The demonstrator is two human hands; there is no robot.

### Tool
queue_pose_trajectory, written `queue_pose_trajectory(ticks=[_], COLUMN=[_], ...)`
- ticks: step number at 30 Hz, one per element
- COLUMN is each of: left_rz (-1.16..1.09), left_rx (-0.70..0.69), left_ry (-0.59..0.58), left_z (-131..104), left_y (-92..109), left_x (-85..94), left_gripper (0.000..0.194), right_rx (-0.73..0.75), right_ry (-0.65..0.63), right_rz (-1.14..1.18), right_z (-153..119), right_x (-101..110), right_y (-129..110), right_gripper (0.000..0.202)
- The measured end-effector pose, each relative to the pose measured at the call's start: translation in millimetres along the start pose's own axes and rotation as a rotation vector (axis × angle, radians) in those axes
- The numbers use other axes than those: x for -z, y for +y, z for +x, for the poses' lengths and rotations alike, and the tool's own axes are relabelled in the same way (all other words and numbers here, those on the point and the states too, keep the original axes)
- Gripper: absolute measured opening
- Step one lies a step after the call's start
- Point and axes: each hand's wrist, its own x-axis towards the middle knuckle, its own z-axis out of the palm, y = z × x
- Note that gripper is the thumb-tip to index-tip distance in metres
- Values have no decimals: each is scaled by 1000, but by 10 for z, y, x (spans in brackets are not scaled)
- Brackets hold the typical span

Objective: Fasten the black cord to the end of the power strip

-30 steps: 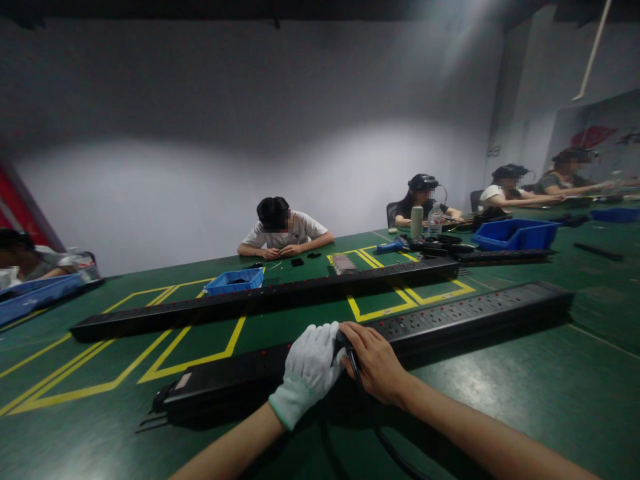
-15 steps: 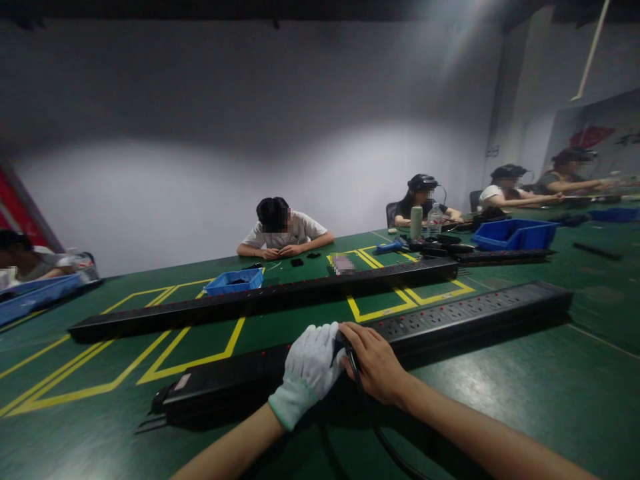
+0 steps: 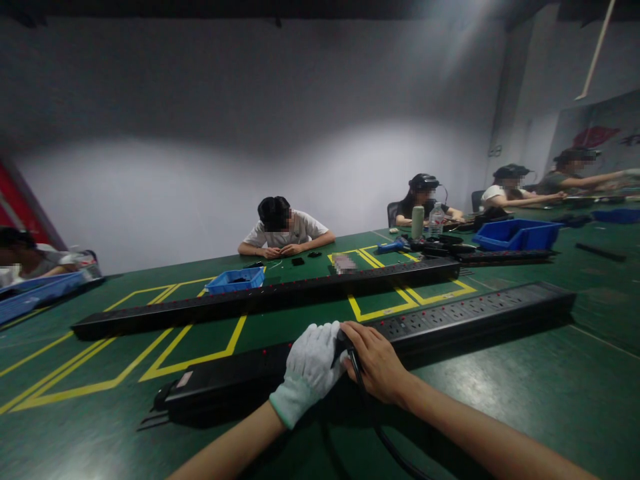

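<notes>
A long black power strip (image 3: 475,313) with a row of sockets and small red parts lies on the green table in front of me. At its middle, my left hand (image 3: 313,363), in a white glove, and my bare right hand (image 3: 375,360) are closed together round a black plug, mostly hidden by the fingers. From between the hands a black cable (image 3: 383,433) runs down toward the bottom edge. A second long strip (image 3: 280,293) lies farther back, roughly parallel.
Yellow tape lines (image 3: 235,337) mark the green table (image 3: 550,387). Behind the strips are a small blue tray (image 3: 235,281), a larger blue bin (image 3: 517,235), a green bottle (image 3: 417,222) and a clear bottle (image 3: 436,220). Several people sit round the table.
The view has shifted very slightly. My hands keep their hold on the plug at the strip. At the far right, a person's arm has stretched farther out.
</notes>
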Motion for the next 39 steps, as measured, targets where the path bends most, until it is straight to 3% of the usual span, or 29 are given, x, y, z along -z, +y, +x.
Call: queue_pose_trajectory(ticks=[39], left_rz=[-6], left_rx=[-20], left_ry=[-43], left_z=[-17], left_y=[-28], left_x=[-20], left_gripper=[52], right_rx=[-22], right_ry=[-31], right_rz=[27], right_z=[7], right_x=[2], right_y=[-10], right_gripper=[59])
